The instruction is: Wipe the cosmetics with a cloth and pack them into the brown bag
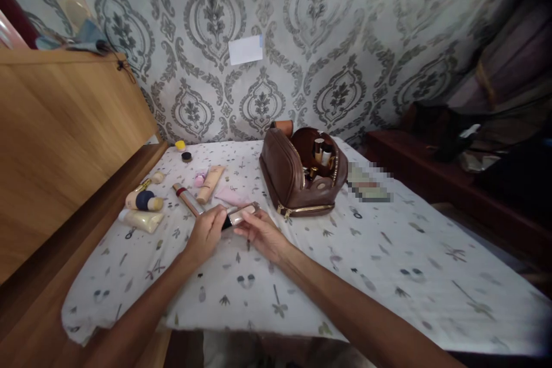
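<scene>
Both of my hands hold a small cosmetic bottle point(237, 216) with a black cap and a pale pinkish body, tilted above the cloth. My left hand point(206, 237) is closed around the black cap end. The thumb and fingers of my right hand point(264, 234) pinch the pale end. Just beyond my left hand lies a long rose-gold tube point(186, 199) with a dark red band. A beige squeeze tube point(211, 184) and a pale pink packet point(232, 196) rest behind the bottle. Right of them stands a brown makeup bag point(276, 169), unzipped, with several cosmetics inside.
At the left edge are a cream tube point(144, 221), a blue-banded bottle point(144, 200) and a small round-topped item point(158, 177). A black lid point(186, 157) and a yellow cap point(180, 145) sit farther back. A wooden panel point(73, 144) borders the patterned cloth point(379, 276).
</scene>
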The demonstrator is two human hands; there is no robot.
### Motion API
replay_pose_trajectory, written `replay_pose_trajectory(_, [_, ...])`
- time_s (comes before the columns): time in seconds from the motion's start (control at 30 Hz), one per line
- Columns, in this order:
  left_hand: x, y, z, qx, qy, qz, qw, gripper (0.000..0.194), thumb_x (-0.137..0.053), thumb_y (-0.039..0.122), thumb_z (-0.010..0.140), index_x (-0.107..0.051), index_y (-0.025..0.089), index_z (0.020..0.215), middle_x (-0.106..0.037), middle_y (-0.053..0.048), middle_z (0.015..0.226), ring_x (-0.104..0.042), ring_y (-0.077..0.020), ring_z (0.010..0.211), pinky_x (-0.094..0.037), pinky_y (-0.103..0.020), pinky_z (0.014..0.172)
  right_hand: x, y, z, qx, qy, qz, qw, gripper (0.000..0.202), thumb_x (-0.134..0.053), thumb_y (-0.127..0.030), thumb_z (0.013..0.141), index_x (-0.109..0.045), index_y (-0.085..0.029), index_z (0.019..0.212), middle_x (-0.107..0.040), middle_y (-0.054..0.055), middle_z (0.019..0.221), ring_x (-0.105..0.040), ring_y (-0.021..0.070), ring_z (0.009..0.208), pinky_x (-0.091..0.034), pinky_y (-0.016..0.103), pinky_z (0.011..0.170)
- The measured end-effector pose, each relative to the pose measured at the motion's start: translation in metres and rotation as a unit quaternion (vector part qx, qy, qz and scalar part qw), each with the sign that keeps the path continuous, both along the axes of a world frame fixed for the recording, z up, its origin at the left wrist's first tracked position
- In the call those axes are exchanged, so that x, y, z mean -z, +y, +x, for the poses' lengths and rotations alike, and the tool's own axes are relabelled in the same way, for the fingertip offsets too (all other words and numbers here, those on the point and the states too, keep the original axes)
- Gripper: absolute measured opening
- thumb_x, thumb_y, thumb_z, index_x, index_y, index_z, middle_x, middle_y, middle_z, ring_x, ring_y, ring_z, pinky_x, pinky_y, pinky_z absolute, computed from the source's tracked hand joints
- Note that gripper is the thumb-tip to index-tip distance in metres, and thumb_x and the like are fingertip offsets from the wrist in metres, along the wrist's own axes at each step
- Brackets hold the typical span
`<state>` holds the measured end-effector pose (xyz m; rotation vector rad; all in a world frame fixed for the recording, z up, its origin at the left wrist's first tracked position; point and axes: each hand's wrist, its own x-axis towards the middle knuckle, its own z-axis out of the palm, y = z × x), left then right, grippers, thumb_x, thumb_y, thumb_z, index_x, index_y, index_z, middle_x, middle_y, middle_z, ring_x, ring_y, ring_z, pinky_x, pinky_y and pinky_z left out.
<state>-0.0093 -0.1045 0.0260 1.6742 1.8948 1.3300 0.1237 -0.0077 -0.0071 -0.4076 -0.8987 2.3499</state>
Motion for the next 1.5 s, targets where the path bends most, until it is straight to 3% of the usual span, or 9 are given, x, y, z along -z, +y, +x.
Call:
replay_pose_trajectory(0.07, [0.0,-0.001,-0.005,-0.027,-0.041,-0.006,0.999,0.047,-0.034,0.049,0.097,-0.047,0.021,0.062,-0.045,0.002,0.056,-0.044,-0.0154,0.058,-0.034,-0.028,0.058,-0.002,0.001,0.003,-0.016,-0.004,0.018,1.0,0.038,-0.085,-0.031,0.069,-0.068,-0.02,0.102,-0.072,-0.001,0.082,-0.069,0.0124,0.073,-0.059,0.024,0.066])
replay_pose_trajectory(0.17, [0.001,-0.001,-0.013,-0.041,-0.112,-0.001,0.993,0.048,-0.039,0.056,0.094,-0.056,0.019,0.069,-0.057,0.0,0.065,-0.054,-0.0176,0.068,-0.042,-0.027,0.067,-0.001,0.002,0.003,-0.024,-0.018,0.021,0.999,0.029,-0.086,-0.025,0.067,-0.071,-0.017,0.091,-0.073,0.001,0.084,-0.07,0.0122,0.073,-0.059,0.021,0.065])
replay_pose_trajectory(0.27, [0.003,-0.002,-0.015,-0.06,-0.186,0.033,0.98,0.049,-0.04,0.058,0.093,-0.064,0.018,0.105,-0.069,-0.007,0.102,-0.06,-0.0235,0.104,-0.044,-0.031,0.094,0.002,0.003,0.002,-0.014,-0.01,-0.019,1.0,0.023,-0.086,-0.026,0.066,-0.071,-0.015,0.079,-0.074,0.002,0.08,-0.072,0.0132,0.072,-0.059,0.02,0.066])
replay_pose_trajectory(0.37, [0.003,-0.003,-0.011,-0.05,-0.179,0.054,0.981,0.052,-0.052,0.054,0.088,-0.056,0.02,0.126,-0.062,-0.009,0.127,-0.052,-0.0261,0.123,-0.039,-0.033,0.105,0.003,0.004,0.001,-0.015,-0.004,-0.035,0.999,0.023,-0.084,-0.03,0.071,-0.072,-0.016,0.084,-0.075,0.003,0.084,-0.073,0.0151,0.076,-0.06,0.021,0.068])
replay_pose_trajectory(0.57, [0.003,0.008,-0.007,-0.053,-0.124,0.064,0.989,0.031,-0.054,0.047,0.088,-0.063,0.018,0.09,-0.063,-0.002,0.086,-0.056,-0.019,0.085,-0.045,-0.026,0.079,0.001,0.002,0.004,-0.069,-0.056,-0.033,0.996,0.035,-0.082,-0.04,0.072,-0.07,-0.017,0.095,-0.075,0.005,0.086,-0.069,0.0117,0.064,-0.053,0.018,0.051])
replay_pose_trajectory(0.83, [0.013,0.016,-0.009,-0.108,-0.167,0.07,0.978,0.037,-0.051,0.049,0.088,-0.048,0.02,0.065,-0.044,0.004,0.061,-0.043,-0.0121,0.061,-0.038,-0.023,0.058,0.005,-0.009,0.002,-0.004,-0.144,0.222,0.964,0.037,-0.076,-0.053,0.072,-0.065,-0.018,0.072,-0.06,-0.002,0.061,-0.054,0.0104,0.051,-0.033,0.021,0.042])
replay_pose_trajectory(1.03, [0.013,0.02,-0.02,-0.276,-0.384,0.073,0.878,0.045,-0.054,0.062,0.079,-0.046,0.021,0.064,-0.043,0.006,0.047,-0.038,-0.0094,0.039,-0.028,-0.022,0.037,0.004,-0.012,0.005,0.021,-0.185,0.256,0.949,0.042,-0.068,-0.059,0.076,-0.06,-0.018,0.071,-0.054,-0.003,0.049,-0.043,0.009,0.044,-0.029,0.022,0.042])
replay_pose_trajectory(1.27, [0.011,0.023,-0.018,-0.234,-0.48,0.046,0.844,0.044,-0.066,0.061,0.069,-0.047,0.021,0.063,-0.044,0.007,0.044,-0.039,-0.0078,0.035,-0.028,-0.019,0.033,-0.004,-0.018,0.005,0.003,-0.185,0.257,0.949,0.042,-0.068,-0.059,0.074,-0.059,-0.018,0.07,-0.054,-0.003,0.049,-0.043,0.0091,0.044,-0.03,0.022,0.043])
replay_pose_trajectory(1.5, [0.018,0.021,-0.014,-0.206,-0.433,0.035,0.877,0.044,-0.062,0.061,0.074,-0.048,0.02,0.064,-0.044,0.007,0.048,-0.039,-0.0084,0.039,-0.03,-0.02,0.036,-0.003,-0.016,0.003,0.016,-0.203,0.254,0.946,0.043,-0.066,-0.061,0.072,-0.059,-0.018,0.073,-0.052,-0.004,0.05,-0.044,0.0097,0.045,-0.029,0.022,0.043])
